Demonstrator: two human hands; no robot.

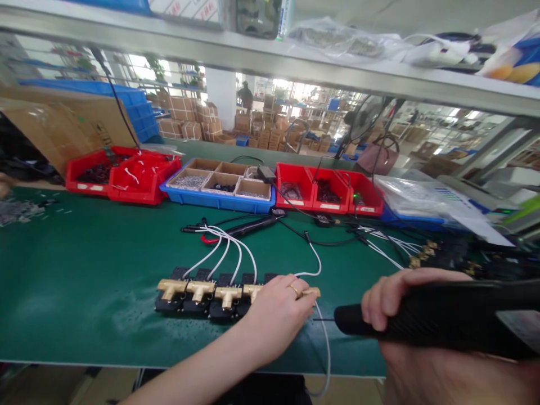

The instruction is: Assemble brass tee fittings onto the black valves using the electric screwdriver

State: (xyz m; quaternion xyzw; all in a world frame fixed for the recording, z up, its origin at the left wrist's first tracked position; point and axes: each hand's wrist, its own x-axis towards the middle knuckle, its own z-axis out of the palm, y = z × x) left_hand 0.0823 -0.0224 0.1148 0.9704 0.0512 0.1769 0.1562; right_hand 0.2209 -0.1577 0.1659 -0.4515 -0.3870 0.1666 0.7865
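My left hand is closed over the right end of a row of black units with brass tee fittings, holding one whose brass end shows past the fingers. Most of that unit is hidden by the hand. The other units of the row stand side by side to the left, white cables rising from them. In my right hand lies a black electric screwdriver, held sideways. Its thin bit points left, close to the left hand; whether it touches anything I cannot tell. A white cable hangs over the table's front edge.
Red bins and a blue tray of small parts line the back of the green table. A black pen-like tool lies behind the row. More brass-fitted units are at right. Another person's hand shows at far left.
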